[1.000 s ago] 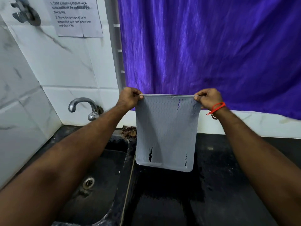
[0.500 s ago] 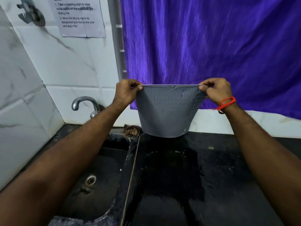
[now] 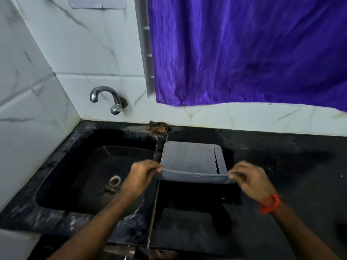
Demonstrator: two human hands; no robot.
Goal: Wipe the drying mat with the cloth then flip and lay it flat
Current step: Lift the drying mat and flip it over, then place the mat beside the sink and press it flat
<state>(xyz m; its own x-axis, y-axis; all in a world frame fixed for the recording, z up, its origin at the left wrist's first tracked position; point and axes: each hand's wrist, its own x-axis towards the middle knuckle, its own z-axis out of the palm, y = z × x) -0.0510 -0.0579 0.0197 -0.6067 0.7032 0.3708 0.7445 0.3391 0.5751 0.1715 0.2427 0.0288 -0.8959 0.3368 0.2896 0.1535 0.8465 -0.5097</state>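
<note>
Sink, black, at 9 o'clock, set into the black table; drain near its middle. Tap on the white tiled wall at 11 o'clock. Brown scrap at the wall-table joint, just past the sink's far right corner.

L hand, near centre, fingers curled and pinching the mat's near-left corner. Mat is grey, ridged, w/ a wavy dark slit along its right side. Its far edge is down on the table just right of the sink; the near edge is held up a little, sagging between the two hands. R hand at 3 o'clock of the mat, fingers pinching the near-right corner; red band on that wrist. Wet sheen on the table around and below the mat. Purple curtain at 1 o'clock, hanging over the wall.

Vs 0.5 s ago: the mat hung upright in front of the curtain, held by its top edge at chest height, bottom curling away. Now both hands have dropped low toward the table and the mat is nearly flat, far end landed. View has tilted down; the paper notice on the wall is almost out of frame. Grip corners unchanged. Cloth not seen.
</note>
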